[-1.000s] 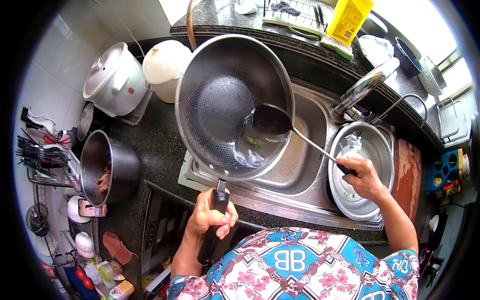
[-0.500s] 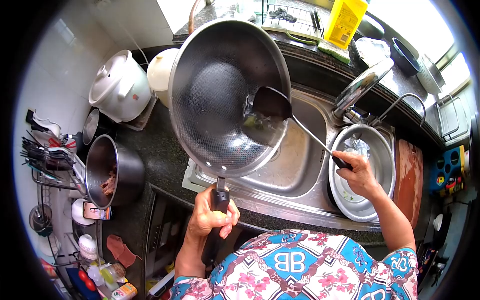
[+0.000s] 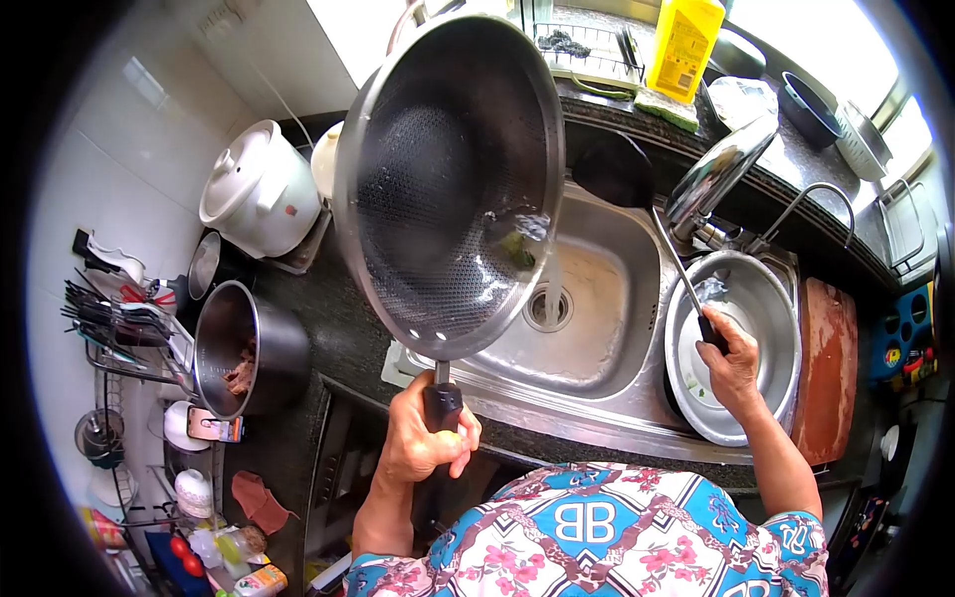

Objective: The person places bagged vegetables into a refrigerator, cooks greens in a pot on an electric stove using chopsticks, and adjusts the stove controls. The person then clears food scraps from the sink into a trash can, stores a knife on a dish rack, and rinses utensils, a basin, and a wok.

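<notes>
My left hand (image 3: 423,438) is closed round the black handle of a large wok (image 3: 408,269), which is tilted to the right over the sink (image 3: 617,373). Water runs off the wok's right rim towards the drain, and a green scrap (image 3: 517,249) lies wet on its inner side. In my right hand (image 3: 733,360) is the handle of a spatula (image 3: 617,171) with a broad dark head. That head is apart from the wok, up near the tap (image 3: 711,184). Below my right hand stands a metal basin (image 3: 761,308).
A deep pot (image 3: 284,348) with meat-like pieces and a white lidded cooker (image 3: 261,189) stand on the left counter. A reddish cutting board (image 3: 828,368) lies right of the basin. On the back ledge are a yellow bottle (image 3: 686,48) and bowls (image 3: 804,111).
The spatula head has moved right, out of the wok. The wok has tipped further to the right and rides slightly higher, with water now falling from its rim into the sink.
</notes>
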Tool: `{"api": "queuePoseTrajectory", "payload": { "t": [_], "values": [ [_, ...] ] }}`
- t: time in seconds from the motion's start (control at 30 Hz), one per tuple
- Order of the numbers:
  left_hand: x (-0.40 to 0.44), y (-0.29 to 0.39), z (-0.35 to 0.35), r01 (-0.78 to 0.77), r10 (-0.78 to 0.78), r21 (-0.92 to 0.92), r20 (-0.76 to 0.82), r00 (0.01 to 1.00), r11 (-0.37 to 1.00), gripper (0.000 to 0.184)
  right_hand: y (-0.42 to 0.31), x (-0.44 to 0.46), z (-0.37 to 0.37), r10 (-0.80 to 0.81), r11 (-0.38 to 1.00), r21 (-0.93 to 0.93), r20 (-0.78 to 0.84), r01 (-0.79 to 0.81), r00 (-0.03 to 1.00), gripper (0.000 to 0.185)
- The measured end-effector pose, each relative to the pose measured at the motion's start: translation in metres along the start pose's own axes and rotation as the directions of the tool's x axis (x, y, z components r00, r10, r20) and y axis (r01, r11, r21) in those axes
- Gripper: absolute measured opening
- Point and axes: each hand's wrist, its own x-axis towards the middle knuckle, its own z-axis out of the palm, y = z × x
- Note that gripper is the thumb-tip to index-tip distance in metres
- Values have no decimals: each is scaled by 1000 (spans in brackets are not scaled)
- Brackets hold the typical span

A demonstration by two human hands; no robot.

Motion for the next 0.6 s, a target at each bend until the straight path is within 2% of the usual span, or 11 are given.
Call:
{"api": "queuePoseTrajectory", "payload": {
  "t": [0.07,0.13,0.2,0.27,0.3,0.47,0.53,0.6],
  "values": [
    [0,2,5,-2,10,88,-91,996,996,36,8,-7,2,-1,1000,19,-19,1,1000,42],
    [-1,4,6,-40,51,117,-90,995,992,35,17,-15,5,83,996,42,21,-84,996,44],
    [-2,8,8,-48,63,177,-84,994,983,24,23,-22,9,117,988,105,-7,-116,993,42],
    [-2,11,10,-48,74,223,-109,991,974,25,20,-26,6,287,957,15,92,-290,953,40],
    [-2,13,12,-63,99,257,-127,987,964,26,29,-30,12,201,978,51,31,-202,979,38],
    [-6,26,19,-95,163,378,-151,975,921,28,29,-38,13,284,957,39,85,-288,955,38],
    [-7,29,22,-98,179,403,-167,970,910,29,28,-41,15,192,977,80,70,-197,979,38],
    [-9,29,23,-99,181,403,-172,968,910,29,28,-42,17,187,976,100,66,-193,980,38]
  ]
}}
